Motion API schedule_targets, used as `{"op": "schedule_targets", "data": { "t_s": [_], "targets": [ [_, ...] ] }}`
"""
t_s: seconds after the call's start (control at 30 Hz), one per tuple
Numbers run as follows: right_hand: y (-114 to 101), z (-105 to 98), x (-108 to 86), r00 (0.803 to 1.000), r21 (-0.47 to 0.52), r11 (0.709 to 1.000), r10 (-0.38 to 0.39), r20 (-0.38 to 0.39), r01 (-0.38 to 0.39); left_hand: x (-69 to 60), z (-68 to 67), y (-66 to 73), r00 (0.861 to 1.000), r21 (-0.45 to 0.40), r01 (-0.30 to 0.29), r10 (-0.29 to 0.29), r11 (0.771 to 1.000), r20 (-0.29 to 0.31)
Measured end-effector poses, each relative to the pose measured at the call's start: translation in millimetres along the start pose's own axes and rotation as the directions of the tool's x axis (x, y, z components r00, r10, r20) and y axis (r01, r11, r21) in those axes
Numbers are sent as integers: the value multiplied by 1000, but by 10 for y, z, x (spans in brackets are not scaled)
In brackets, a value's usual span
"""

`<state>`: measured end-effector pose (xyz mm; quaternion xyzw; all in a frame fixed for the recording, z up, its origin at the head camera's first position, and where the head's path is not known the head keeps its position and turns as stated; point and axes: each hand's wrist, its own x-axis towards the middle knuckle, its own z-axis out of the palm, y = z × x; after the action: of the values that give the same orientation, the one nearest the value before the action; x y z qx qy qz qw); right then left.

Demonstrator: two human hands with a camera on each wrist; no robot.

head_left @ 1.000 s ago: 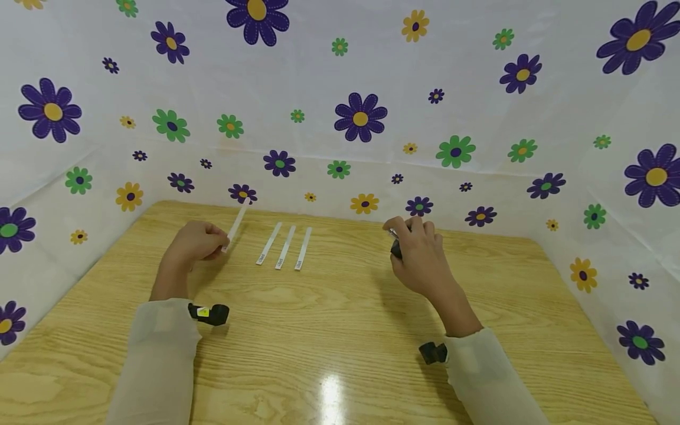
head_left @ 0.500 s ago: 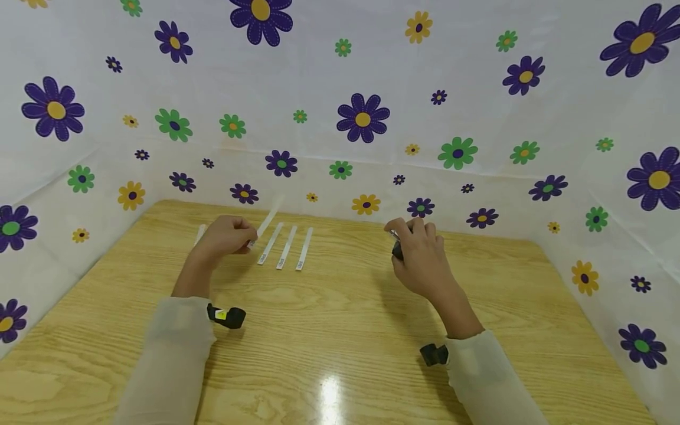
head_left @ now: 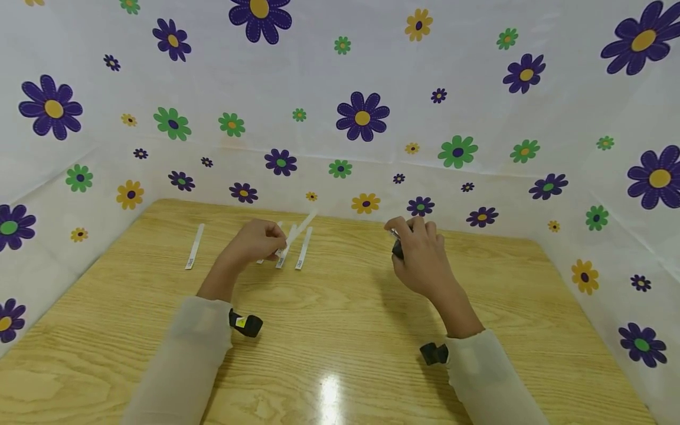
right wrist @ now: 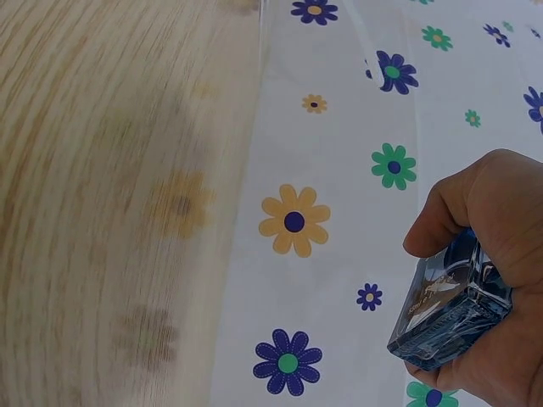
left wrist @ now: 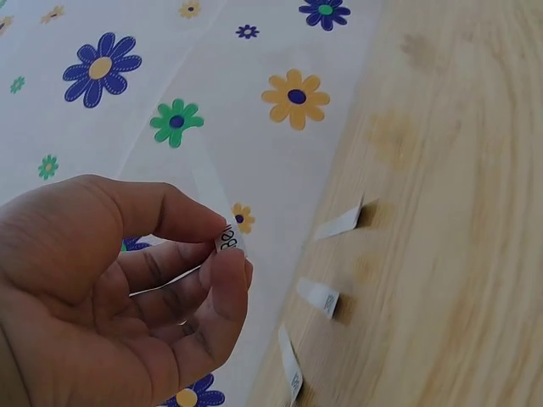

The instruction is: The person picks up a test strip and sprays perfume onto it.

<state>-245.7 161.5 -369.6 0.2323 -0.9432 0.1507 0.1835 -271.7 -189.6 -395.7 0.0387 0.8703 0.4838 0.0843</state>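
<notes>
My left hand (head_left: 252, 242) pinches one end of a white paper strip (head_left: 301, 228) between thumb and fingertips. Printed lettering shows beside the fingertips in the left wrist view, and the strip's far end points up and away. Beneath it, more white strips lie on the table: a middle strip (head_left: 280, 262), a right strip (head_left: 304, 249) and one partly covered by the hand. A separate strip (head_left: 194, 248) lies farther left. My right hand (head_left: 422, 260) grips a small dark-blue glass bottle (right wrist: 450, 309), like a perfume bottle, above the table; the fingers hide much of it.
The wooden table (head_left: 340, 319) ends at the back against a white cloth (head_left: 319, 71) printed with flowers, which also hangs on both sides. Each wrist carries a black camera, the left camera (head_left: 247, 324) and the right camera (head_left: 434, 353).
My left hand has moved right with the paper strip, from left of the row to above it. The far-left strip has come into view from behind the hand. My right hand stays put.
</notes>
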Motion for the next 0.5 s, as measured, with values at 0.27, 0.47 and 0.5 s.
{"op": "schedule_targets", "data": {
  "t_s": [0.27,0.47,0.5],
  "targets": [
    [-6,-1,7,1000,1,1000,5,2,-5,6,166,106,998,28,-50,49,998,40],
    [-3,2,6,1000,-1,1000,10,5,-10,-18,257,223,990,42,-100,95,994,105],
    [-3,1,5,1000,-1,1000,10,6,-10,-24,268,242,988,42,-106,100,993,114]
  ]
}}
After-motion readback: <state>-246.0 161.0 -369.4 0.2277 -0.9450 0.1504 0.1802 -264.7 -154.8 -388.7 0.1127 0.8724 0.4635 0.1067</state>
